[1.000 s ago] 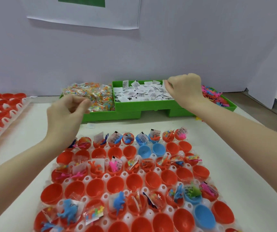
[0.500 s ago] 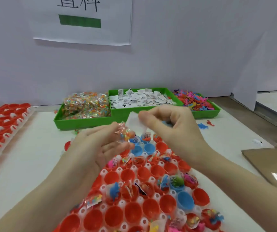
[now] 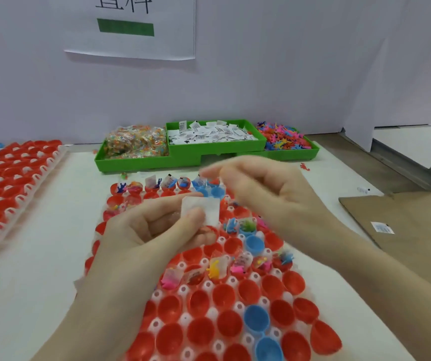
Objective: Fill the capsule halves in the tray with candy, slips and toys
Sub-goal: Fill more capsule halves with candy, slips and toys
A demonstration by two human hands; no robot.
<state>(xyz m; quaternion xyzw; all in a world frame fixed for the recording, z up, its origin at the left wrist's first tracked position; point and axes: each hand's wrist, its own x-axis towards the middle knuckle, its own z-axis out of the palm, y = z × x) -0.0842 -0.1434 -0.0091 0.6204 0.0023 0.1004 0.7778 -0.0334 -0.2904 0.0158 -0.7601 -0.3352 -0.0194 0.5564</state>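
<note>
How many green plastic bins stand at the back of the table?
3, side by side: the left green plastic bin holds candy packets, the middle one white paper slips, the right one small colourful toys. None seems hidden.

Red and some blue capsule halves, green bins, multicoloured toys, seemingly white slip

- White table
- Near centre: capsule tray
- Left: second tray
- Far: green bins
- Right: cardboard
- Stray toy near bins
</note>
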